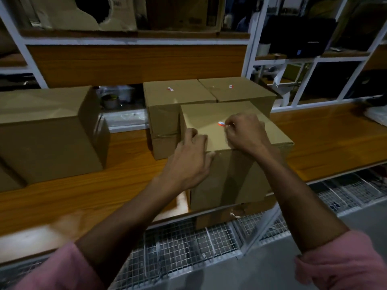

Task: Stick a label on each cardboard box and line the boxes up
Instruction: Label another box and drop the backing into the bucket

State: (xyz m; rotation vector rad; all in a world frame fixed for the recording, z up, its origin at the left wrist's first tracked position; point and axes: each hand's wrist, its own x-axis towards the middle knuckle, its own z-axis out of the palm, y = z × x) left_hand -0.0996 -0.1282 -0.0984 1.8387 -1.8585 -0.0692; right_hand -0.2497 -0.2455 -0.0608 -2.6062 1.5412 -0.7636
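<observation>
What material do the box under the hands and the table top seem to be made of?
The near box: matte brown cardboard, apparently; folded edges, dull surface. The table top: wood or a wood-look laminate, I cannot tell which; orange-brown grain lines with a slight sheen.

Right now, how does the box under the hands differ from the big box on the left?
The near box has a small red-and-white label under the right hand, and the left hand steadies it; the left box shows no label and is untouched. The near box overhangs the table edge. Both are plain brown cardboard.
</observation>
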